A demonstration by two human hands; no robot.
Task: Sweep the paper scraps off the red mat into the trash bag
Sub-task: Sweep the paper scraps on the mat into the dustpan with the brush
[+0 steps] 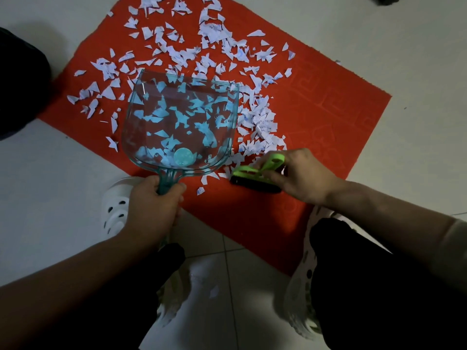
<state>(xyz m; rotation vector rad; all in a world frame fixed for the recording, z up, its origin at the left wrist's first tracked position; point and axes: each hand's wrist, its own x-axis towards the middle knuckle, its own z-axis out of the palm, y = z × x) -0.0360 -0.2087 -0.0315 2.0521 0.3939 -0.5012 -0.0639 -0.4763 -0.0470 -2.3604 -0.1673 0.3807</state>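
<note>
Paper scraps [255, 122], small torn white bits with faint blue marks, lie strewn over the flat red felt mat [328, 117] on the pale tiled floor [50, 160], thin by the person's knees and thickest in a loose bank along the right of the dustpan and at the far end of the mat. Nearest, the left hand [154, 205] is clenched round the short handle of the clear teal plastic dustpan [182, 122], forearm coming in from the lower left; the pan's long axis runs away from that grip, open lip pointing to the far side, and scraps show through its clear floor, though whether they lie in it or under it I cannot tell. Just to the right, the right hand [300, 175] grasps the lime-green handle of a small hand brush with a dark bristle strip [255, 179], fingers over the top, wrist cocked, forearm reaching in from the lower right. The brush lies crosswise, touching the mat at the near end of the bank, so the scraps lie beyond and slightly left of its grip, close by the pan's right wall. Judging from this, the brush hand is the nearer one, and the pan's lip would need turning toward the bank to receive a stroke. A dark shape [17, 79] at the far left edge may be the trash bag; I cannot be sure.
</note>
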